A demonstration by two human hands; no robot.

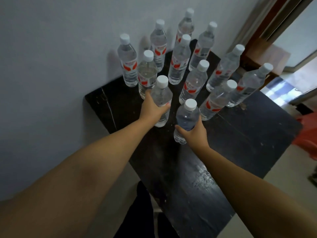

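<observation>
My right hand [194, 133] wraps the nearest bottle [187, 115] at its waist, upright on the bench [231, 143]; my left hand [152, 109] clamps the next bottle [163, 95] just behind. I grip mid-body to keep both steady, likely to join the rows [179, 60] by the wall [60, 66].

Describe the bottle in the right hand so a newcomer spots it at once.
A black table stands against the wall, with white-capped water bottles clustered at its far end. The bottle is the cluster's nearest one; only it is gripped by the right hand.
</observation>
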